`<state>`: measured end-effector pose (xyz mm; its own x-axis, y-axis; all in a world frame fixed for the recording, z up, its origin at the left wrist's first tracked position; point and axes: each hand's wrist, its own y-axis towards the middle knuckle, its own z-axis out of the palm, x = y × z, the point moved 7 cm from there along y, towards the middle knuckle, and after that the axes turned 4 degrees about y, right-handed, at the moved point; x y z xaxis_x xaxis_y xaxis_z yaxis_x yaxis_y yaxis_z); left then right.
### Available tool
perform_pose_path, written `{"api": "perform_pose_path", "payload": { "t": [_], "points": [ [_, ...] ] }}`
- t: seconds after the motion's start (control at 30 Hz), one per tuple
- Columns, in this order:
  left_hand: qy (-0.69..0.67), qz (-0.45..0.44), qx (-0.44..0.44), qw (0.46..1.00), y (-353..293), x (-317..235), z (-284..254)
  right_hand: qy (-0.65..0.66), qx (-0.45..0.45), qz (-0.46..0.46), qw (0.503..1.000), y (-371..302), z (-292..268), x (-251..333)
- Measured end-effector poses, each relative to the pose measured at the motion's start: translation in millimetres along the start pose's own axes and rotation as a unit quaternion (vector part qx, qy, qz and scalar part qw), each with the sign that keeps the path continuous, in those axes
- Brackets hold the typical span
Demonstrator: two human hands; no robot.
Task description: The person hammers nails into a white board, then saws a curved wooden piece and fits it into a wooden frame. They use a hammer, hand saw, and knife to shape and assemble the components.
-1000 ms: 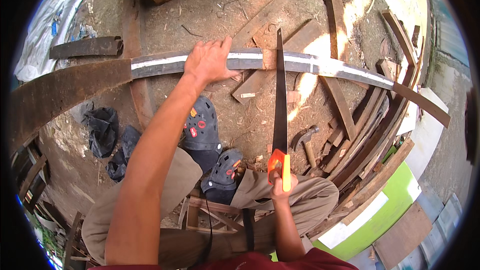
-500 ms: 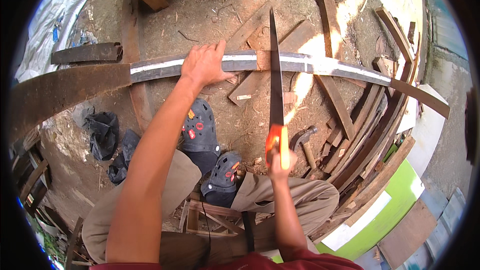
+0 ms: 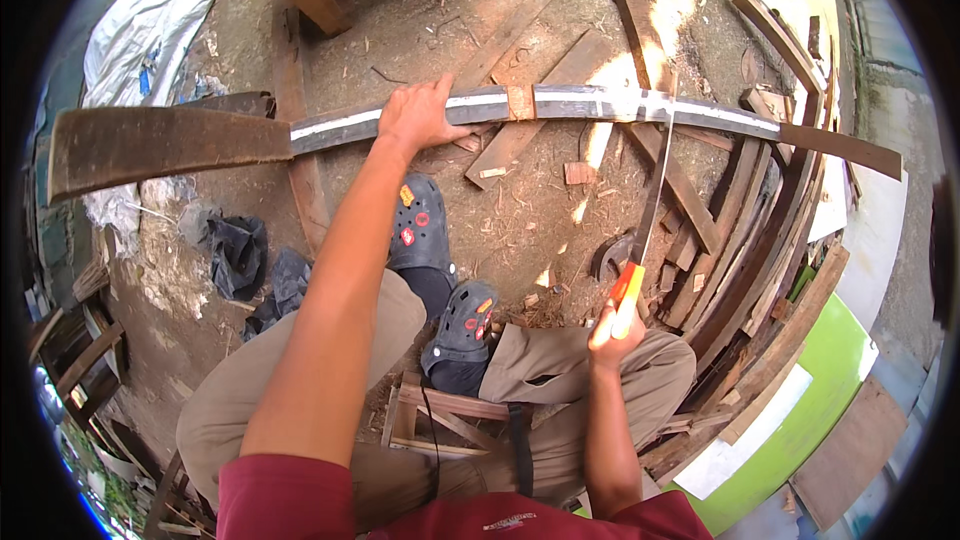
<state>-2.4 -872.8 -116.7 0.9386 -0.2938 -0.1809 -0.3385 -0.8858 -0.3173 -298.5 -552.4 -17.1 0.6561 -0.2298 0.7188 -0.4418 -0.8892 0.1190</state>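
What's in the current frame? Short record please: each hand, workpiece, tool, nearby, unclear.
left hand: holds long plank from above
right hand: grips orange-handled saw
plank: dark face with white lengthwise stripe, bare-wood patch right of left hand
saw: blade crosses plank, right of the patch
nearby: dark clogs on feet, black plastic bag, green panel
unclear: whether blade touches plank

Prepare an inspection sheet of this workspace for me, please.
Surface: ground strewn with wood chips.
Job's things: long board with a white stripe; orange-handled saw, its blade crossing the board in view, contact unclear.
Clutter: loose planks, black plastic bag.
Hands: left hand grips the long board; right hand holds the saw's handle.
Cables: thin dark cord near the lap.
Surroundings: white sheeting upper left, green panel lower right.
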Motion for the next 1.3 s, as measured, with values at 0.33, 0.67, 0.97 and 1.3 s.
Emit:
{"api": "perform_pose_path", "payload": {
  "t": [0.33,0.67,0.97,1.3],
  "points": [
    [0.055,-0.046,0.141,0.987,15.5,3.3,14.7,0.005,-0.008,0.063,0.998,-7.2,8.7,-7.3],
    [0.060,-0.096,0.177,0.978,24.5,2.7,25.5,0.008,0.011,0.046,0.999,-24.1,33.6,-17.9],
    [-0.032,-0.030,0.147,0.988,21.8,0.9,6.6,-0.003,0.077,0.116,0.990,-16.0,57.3,-46.1],
    [-0.015,0.014,0.086,0.996,15.2,3.7,-21.1,0.039,0.061,0.043,0.996,3.5,70.6,-39.0]
  ]
}}
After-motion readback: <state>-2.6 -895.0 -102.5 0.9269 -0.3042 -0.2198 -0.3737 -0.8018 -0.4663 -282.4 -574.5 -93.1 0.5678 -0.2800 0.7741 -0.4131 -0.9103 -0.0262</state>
